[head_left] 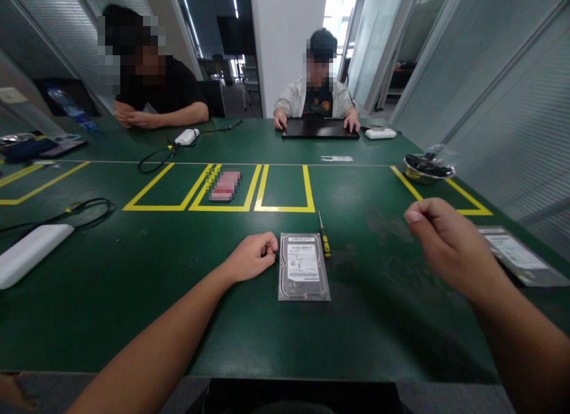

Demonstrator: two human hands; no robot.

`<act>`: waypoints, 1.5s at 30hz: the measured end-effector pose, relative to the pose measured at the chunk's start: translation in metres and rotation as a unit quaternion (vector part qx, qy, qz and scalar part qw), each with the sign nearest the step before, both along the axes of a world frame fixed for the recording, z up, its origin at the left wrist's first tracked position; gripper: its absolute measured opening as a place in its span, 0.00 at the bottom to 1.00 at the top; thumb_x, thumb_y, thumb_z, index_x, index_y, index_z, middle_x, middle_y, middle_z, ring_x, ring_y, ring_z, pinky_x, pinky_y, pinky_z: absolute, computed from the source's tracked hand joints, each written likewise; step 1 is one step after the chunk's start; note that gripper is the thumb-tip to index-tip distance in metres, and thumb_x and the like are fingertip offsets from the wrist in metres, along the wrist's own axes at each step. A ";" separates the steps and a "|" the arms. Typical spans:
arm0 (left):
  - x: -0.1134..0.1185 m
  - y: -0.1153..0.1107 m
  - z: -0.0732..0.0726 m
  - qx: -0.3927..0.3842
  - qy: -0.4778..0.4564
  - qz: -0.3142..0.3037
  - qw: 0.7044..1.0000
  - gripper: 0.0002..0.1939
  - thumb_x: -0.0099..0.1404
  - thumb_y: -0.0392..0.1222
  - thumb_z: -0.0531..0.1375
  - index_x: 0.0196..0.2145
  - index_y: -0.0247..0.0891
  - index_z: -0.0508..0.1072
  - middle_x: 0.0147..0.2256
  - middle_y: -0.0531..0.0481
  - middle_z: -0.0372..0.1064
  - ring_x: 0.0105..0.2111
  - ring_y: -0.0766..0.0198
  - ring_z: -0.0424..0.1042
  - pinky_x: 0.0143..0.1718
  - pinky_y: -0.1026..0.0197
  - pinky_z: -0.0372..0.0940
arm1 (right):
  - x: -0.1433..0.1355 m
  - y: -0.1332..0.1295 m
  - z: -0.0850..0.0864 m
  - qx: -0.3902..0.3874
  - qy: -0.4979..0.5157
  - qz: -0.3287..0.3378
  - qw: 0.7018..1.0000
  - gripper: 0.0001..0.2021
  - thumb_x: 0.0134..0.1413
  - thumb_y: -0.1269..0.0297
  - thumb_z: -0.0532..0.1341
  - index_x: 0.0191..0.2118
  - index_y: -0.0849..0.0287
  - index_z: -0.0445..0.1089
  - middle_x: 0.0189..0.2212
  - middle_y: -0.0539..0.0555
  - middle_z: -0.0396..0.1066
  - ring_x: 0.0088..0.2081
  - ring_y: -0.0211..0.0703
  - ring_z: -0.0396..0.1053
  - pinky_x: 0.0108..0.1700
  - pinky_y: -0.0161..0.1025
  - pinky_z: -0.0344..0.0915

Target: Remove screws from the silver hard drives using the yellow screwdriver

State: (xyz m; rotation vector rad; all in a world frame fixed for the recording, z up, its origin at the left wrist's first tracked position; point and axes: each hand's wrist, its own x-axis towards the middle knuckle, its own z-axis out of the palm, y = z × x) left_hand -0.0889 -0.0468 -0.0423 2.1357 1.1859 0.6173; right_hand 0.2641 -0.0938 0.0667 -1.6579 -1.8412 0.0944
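Print on the label of the hard drive point(304, 266) is too small to read; the flat rectangular metal case lies label up on the smooth green desk point(231, 334). Just left of the drive, the left hand point(253, 256) rests with fingers loosely curled; whether its fingertips meet, or touch the casing, I cannot tell. Well right of the drive, the right hand point(449, 242) is raised, thumb pressed to its bent forefinger, and anything tiny between them stays hidden. Its wrist covers part of a flat, labelled, shiny package point(521, 253) farther right of the drive. By the drive's upper right edge lies a screwdriver point(325, 242), its slim metal shaft pointing away, its handle black and yellow. Beyond the drive to the right, a round metal bowl point(423, 176) holds dark items, hard to make out under crumpled clear plastic. Far left of the drive, the frame cuts off a smooth white block point(33, 253).
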 end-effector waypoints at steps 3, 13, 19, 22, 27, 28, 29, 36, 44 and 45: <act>0.000 0.000 -0.002 -0.005 -0.007 0.005 1.000 0.05 0.57 0.30 0.56 0.32 0.38 0.65 0.25 0.58 0.61 0.25 0.69 0.61 0.28 0.66 0.54 | -0.034 -0.014 0.009 -0.015 0.066 0.092 0.993 0.10 0.67 0.59 0.51 0.34 0.55 0.62 0.27 0.48 0.61 0.29 0.39 0.60 0.33 0.39 0.56; 0.000 0.001 -0.003 0.003 -0.006 0.009 1.000 0.05 0.57 0.30 0.55 0.31 0.38 0.65 0.25 0.58 0.61 0.26 0.68 0.61 0.28 0.65 0.54 | -0.097 -0.009 -0.028 -0.132 0.376 0.230 0.888 0.13 0.68 0.56 0.52 0.32 0.56 0.61 0.27 0.47 0.60 0.30 0.36 0.58 0.34 0.38 0.57; 0.003 -0.001 -0.002 0.036 -0.041 0.026 0.998 0.04 0.60 0.32 0.56 0.31 0.38 0.64 0.26 0.57 0.61 0.26 0.69 0.61 0.28 0.65 0.56 | -0.110 0.000 -0.067 -0.237 0.479 0.223 0.815 0.15 0.66 0.53 0.54 0.30 0.57 0.60 0.24 0.46 0.58 0.27 0.35 0.55 0.31 0.37 0.52; 0.007 -0.009 0.002 0.117 -0.091 0.069 0.987 0.01 0.64 0.34 0.56 0.34 0.37 0.65 0.29 0.54 0.63 0.29 0.67 0.63 0.31 0.64 0.60 | -0.111 -0.001 -0.075 -0.255 0.486 0.229 0.804 0.16 0.66 0.52 0.54 0.30 0.57 0.60 0.24 0.45 0.58 0.26 0.34 0.54 0.30 0.36 0.51; 0.019 -0.027 0.010 0.281 -0.127 0.073 0.948 0.03 0.64 0.35 0.60 0.32 0.37 0.68 0.29 0.52 0.66 0.31 0.65 0.65 0.33 0.62 0.61 | -0.113 -0.005 -0.080 -0.265 0.483 0.238 0.800 0.16 0.65 0.53 0.55 0.29 0.57 0.61 0.23 0.45 0.58 0.26 0.34 0.53 0.29 0.36 0.50; 0.023 -0.030 0.012 0.304 -0.128 0.059 0.942 0.03 0.64 0.35 0.60 0.32 0.37 0.69 0.29 0.51 0.67 0.31 0.65 0.66 0.34 0.61 0.62 | -0.113 -0.005 -0.080 -0.267 0.481 0.241 0.800 0.16 0.65 0.53 0.56 0.29 0.57 0.61 0.23 0.45 0.58 0.25 0.34 0.53 0.29 0.36 0.50; 0.026 -0.034 0.013 0.322 -0.128 0.043 0.937 0.02 0.64 0.35 0.61 0.32 0.37 0.70 0.29 0.51 0.69 0.32 0.64 0.67 0.35 0.60 0.62 | -0.113 -0.006 -0.081 -0.269 0.479 0.243 0.800 0.16 0.65 0.53 0.56 0.29 0.57 0.61 0.23 0.45 0.58 0.25 0.34 0.53 0.29 0.36 0.49; 0.046 -0.052 0.017 0.387 -0.129 0.034 0.913 0.09 0.61 0.37 0.67 0.41 0.37 0.77 0.34 0.49 0.77 0.35 0.61 0.69 0.41 0.55 0.65 | -0.114 -0.009 -0.085 -0.280 0.466 0.261 0.797 0.15 0.63 0.52 0.58 0.30 0.58 0.63 0.23 0.45 0.56 0.26 0.34 0.52 0.29 0.35 0.50; 0.049 -0.054 0.016 0.391 -0.118 0.054 0.911 0.05 0.63 0.37 0.66 0.38 0.41 0.79 0.33 0.52 0.79 0.37 0.60 0.70 0.41 0.55 0.65 | -0.118 -0.011 -0.085 -0.293 0.465 0.263 0.793 0.16 0.59 0.50 0.60 0.30 0.58 0.65 0.23 0.45 0.55 0.25 0.34 0.50 0.27 0.35 0.48; 0.049 -0.054 0.016 0.394 -0.111 0.058 0.910 0.04 0.63 0.37 0.66 0.37 0.41 0.79 0.33 0.52 0.79 0.37 0.60 0.70 0.41 0.54 0.65 | -0.118 -0.011 -0.085 -0.294 0.466 0.261 0.793 0.16 0.59 0.50 0.60 0.30 0.58 0.65 0.23 0.45 0.56 0.25 0.34 0.51 0.27 0.34 0.48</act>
